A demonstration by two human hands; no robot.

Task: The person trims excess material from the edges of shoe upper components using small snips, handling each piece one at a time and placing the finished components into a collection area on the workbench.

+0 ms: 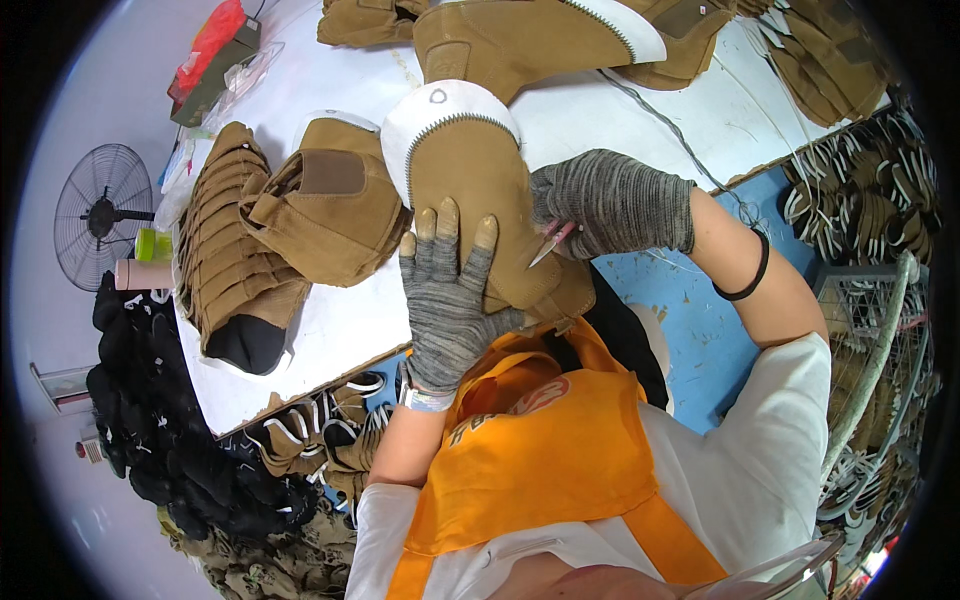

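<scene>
A brown suede-like boot upper (pixel 465 165) with a white toe piece and zigzag stitching along the join lies in front of me, reaching over the table's near edge. My left hand (pixel 445 310), in a grey knit glove with bare-looking tan fingertips, rests flat on it with the fingers spread. On the upper's right edge is my right hand (pixel 610 205), gloved alike and closed around small pink-handled scissors (pixel 553 242). Their pointed blades stick out toward the upper. The right fingertips are partly hidden behind the upper's edge.
A row of stacked brown uppers (pixel 235 250) and a brown boot upper (pixel 335 205) lie to the left on the white table (pixel 330 335). More uppers (pixel 510 45) lie at the far side. A dark cord (pixel 665 125) crosses the right. A wire cart (pixel 870 330) stands right.
</scene>
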